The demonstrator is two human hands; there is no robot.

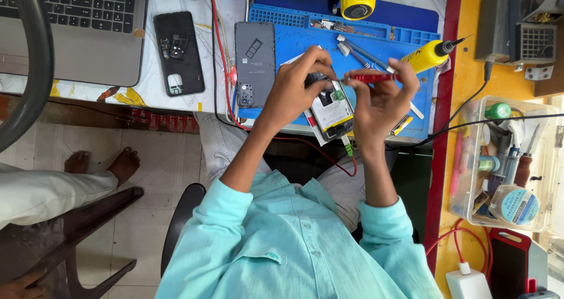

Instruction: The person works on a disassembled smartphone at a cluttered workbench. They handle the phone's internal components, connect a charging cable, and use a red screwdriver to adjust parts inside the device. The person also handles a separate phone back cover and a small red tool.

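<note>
Work in hand: opened phone (330,106), back cover off, battery and green board exposed, held just above the near edge of the blue mat (376,52) on the surface.
Done so far: judged from the layout, disassembly well under way; dark grey back cover (255,63) lying face down just left of the phone, a second black phone shell (178,52) further left beside the laptop (76,29).
Left to do: by the look of it, inner work not finished; phone open, nothing refitted, loose tweezers and small tools (358,49) spread on the far part of the mat.
Left hand (294,87): fingers curled closed around the far end of the phone, thumb and fingertips pressing at its top edge, steadying it.
Right hand (382,99): fingers pinched narrow around a red-handled screwdriver (370,77), held roughly level, tip pointing left and meeting the phone's upper part; exact contact point hidden by the left hand.
Beside the right hand: yellow glue bottle (427,56) with a dark nozzle, lying tilted just right of the fingers, apart from them.
Wires: red cable (226,70) running down the surface between the two covers and looping under the phone.
Far right: clear plastic box (549,158) of tools and a solder reel, well apart from both hands.
Far left: another person's bare feet (103,164) on the floor.
</note>
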